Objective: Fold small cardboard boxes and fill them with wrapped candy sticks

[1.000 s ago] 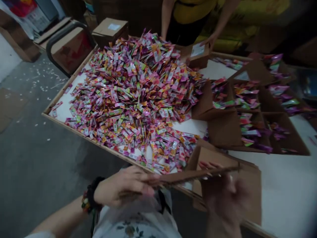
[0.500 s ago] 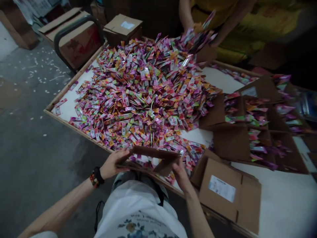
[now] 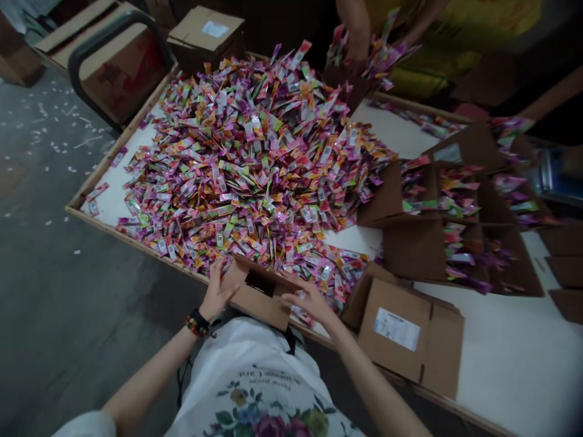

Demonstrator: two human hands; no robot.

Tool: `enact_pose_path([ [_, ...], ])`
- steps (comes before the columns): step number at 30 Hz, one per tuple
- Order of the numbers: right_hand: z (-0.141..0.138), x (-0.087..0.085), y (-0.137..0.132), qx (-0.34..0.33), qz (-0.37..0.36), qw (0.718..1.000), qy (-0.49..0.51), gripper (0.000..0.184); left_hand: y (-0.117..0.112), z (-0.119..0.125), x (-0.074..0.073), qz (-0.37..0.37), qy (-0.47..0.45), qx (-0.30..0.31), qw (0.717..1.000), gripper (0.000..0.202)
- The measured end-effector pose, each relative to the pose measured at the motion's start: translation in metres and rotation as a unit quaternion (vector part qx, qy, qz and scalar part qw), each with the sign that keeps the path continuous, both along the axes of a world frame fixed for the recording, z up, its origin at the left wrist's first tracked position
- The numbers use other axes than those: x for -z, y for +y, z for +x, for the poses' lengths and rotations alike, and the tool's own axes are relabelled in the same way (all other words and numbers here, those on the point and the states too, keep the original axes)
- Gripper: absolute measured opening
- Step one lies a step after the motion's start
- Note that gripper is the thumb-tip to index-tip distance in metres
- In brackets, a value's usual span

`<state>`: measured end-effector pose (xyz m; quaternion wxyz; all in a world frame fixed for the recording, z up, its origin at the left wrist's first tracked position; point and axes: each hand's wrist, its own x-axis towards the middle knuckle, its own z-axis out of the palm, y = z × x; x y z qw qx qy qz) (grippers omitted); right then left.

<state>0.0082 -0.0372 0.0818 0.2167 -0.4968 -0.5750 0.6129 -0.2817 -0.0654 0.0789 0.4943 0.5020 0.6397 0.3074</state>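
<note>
A small brown cardboard box point(image 3: 262, 292) with a dark opening in its top stands at the near edge of the table. My left hand point(image 3: 218, 289) is at its left side, fingers spread against the cardboard. My right hand point(image 3: 310, 300) is at its right corner, fingers apart, with nothing in it. Just beyond the box lies a large heap of shiny pink, orange and green sachets point(image 3: 246, 170), spread over a white board point(image 3: 109, 194) in a wooden frame point(image 3: 136, 244). At the far side, a co-worker's hands point(image 3: 359, 51) hold a bunch of sachets.
A divided cardboard rack point(image 3: 414, 249) with sachets in its compartments stands to the right. A flattened carton with a label point(image 3: 392, 331) lies near my right arm. Cartons point(image 3: 204, 36) stand behind the table. Scraps litter the concrete floor point(image 3: 91, 243) to the left.
The flat cardboard in my hands has opened into a box and dropped lower. My hands have moved to its sides. The co-worker has lifted a bunch of sachets.
</note>
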Motion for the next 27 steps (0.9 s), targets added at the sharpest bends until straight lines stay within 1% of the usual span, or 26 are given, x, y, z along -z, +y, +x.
enact_pose_path([
  [1,0.004,-0.008,0.004,-0.045,0.020,0.999,-0.017,0.061,-0.001,0.002,0.000,0.003,0.029,-0.009,1.000,0.095],
  [3,0.004,-0.021,0.006,-0.142,0.072,0.986,-0.054,0.071,-0.001,0.004,-0.002,0.009,0.083,0.001,0.997,0.103],
  [5,-0.004,-0.028,0.002,-0.248,0.118,0.957,-0.098,0.082,0.002,0.004,-0.010,0.023,0.145,0.046,0.988,0.105],
  [6,-0.009,-0.029,-0.002,-0.297,0.131,0.938,-0.123,0.087,0.005,0.005,-0.015,0.032,0.188,0.084,0.978,0.102],
  [7,-0.014,-0.029,-0.005,-0.337,0.140,0.919,-0.148,0.090,0.009,0.006,-0.021,0.041,0.236,0.134,0.962,0.094],
  [8,-0.018,-0.029,-0.009,-0.364,0.148,0.904,-0.172,0.094,0.013,0.007,-0.027,0.052,0.280,0.199,0.938,0.082],
  [9,-0.020,-0.028,-0.012,-0.376,0.154,0.893,-0.195,0.097,0.018,0.008,-0.032,0.064,0.314,0.270,0.908,0.070],
  [10,-0.021,-0.027,-0.014,-0.378,0.158,0.886,-0.217,0.098,0.023,0.010,-0.037,0.079,0.334,0.344,0.874,0.061],
  [11,-0.021,-0.026,-0.016,-0.377,0.160,0.882,-0.235,0.100,0.027,0.012,-0.040,0.092,0.340,0.411,0.841,0.059],
  [12,-0.020,-0.025,-0.017,-0.375,0.160,0.879,-0.247,0.102,0.031,0.015,-0.043,0.105,0.335,0.468,0.811,0.066],
  [13,-0.018,-0.023,-0.018,-0.374,0.157,0.877,-0.255,0.105,0.035,0.018,-0.044,0.114,0.328,0.513,0.785,0.081],
  [14,-0.016,-0.022,-0.018,-0.375,0.154,0.877,-0.259,0.107,0.039,0.020,-0.045,0.123,0.324,0.545,0.763,0.097],
  [15,-0.014,-0.020,-0.018,-0.377,0.153,0.876,-0.258,0.107,0.042,0.023,-0.045,0.131,0.326,0.568,0.745,0.108],
  [16,-0.013,-0.019,-0.018,-0.377,0.154,0.877,-0.256,0.106,0.045,0.025,-0.045,0.138,0.331,0.583,0.729,0.112],
  [17,-0.013,-0.019,-0.018,-0.375,0.155,0.877,-0.256,0.104,0.048,0.026,-0.046,0.142,0.336,0.592,0.718,0.109],
  [18,-0.014,-0.019,-0.017,-0.370,0.154,0.878,-0.260,0.101,0.050,0.028,-0.046,0.143,0.341,0.598,0.711,0.102],
  [20,-0.021,-0.022,-0.017,-0.362,0.146,0.879,-0.275,0.098,0.053,0.030,-0.047,0.135,0.346,0.602,0.707,0.090],
  [24,-0.036,-0.029,-0.020,-0.337,0.136,0.877,-0.314,0.100,0.054,0.034,-0.047,0.120,0.352,0.598,0.710,0.080],
  [25,-0.038,-0.027,-0.021,-0.324,0.136,0.882,-0.314,0.100,0.054,0.036,-0.047,0.118,0.354,0.597,0.710,0.079],
  [26,-0.036,-0.023,-0.022,-0.309,0.132,0.894,-0.298,0.099,0.053,0.037,-0.046,0.117,0.356,0.595,0.711,0.078],
  [27,-0.031,-0.015,-0.023,-0.288,0.124,0.912,-0.264,0.095,0.052,0.037,-0.045,0.116,0.357,0.594,0.711,0.077],
])
